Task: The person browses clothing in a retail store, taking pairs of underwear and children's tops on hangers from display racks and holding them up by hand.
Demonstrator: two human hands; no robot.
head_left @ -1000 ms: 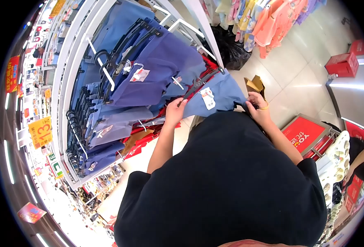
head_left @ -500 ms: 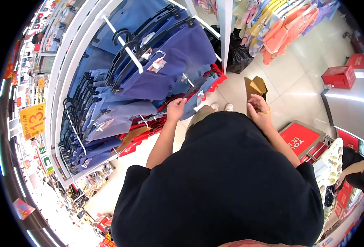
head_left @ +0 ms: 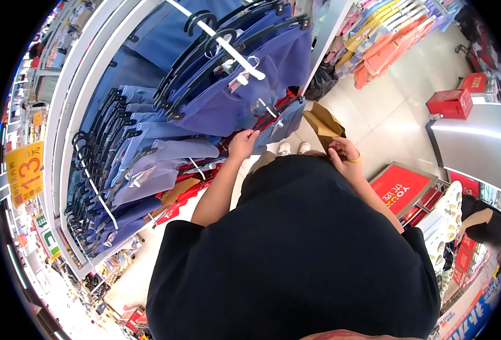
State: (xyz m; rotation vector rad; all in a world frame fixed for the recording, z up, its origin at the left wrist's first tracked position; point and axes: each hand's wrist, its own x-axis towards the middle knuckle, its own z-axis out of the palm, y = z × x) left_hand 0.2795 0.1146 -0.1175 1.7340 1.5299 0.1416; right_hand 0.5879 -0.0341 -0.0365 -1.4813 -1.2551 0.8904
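My left hand [head_left: 242,144] is closed in a pinch at the edge of the rack, beside the dark hangers and red garments [head_left: 267,120]. What sits between its fingertips is too small to make out. Just above it hang blue garments [head_left: 205,116] on black clip hangers, with white tags. My right hand [head_left: 345,152], a yellow band on its wrist, is low in front of my body with fingers curled. A folded brown item [head_left: 325,123], cloth or paper, extends from its fingers, which partly hide it.
White prongs [head_left: 228,48] stick out from the rack toward me. A yellow price sign [head_left: 25,173] hangs at left. Pastel children's clothes [head_left: 375,42] hang beyond. Red boxes [head_left: 450,104] and a red sign [head_left: 400,188] stand right. Another person [head_left: 483,229] is at far right.
The view has shifted, bringing the rack nearer. My left hand has come up against the red garments and hangers. The brown item by my right hand has swung left and turned.
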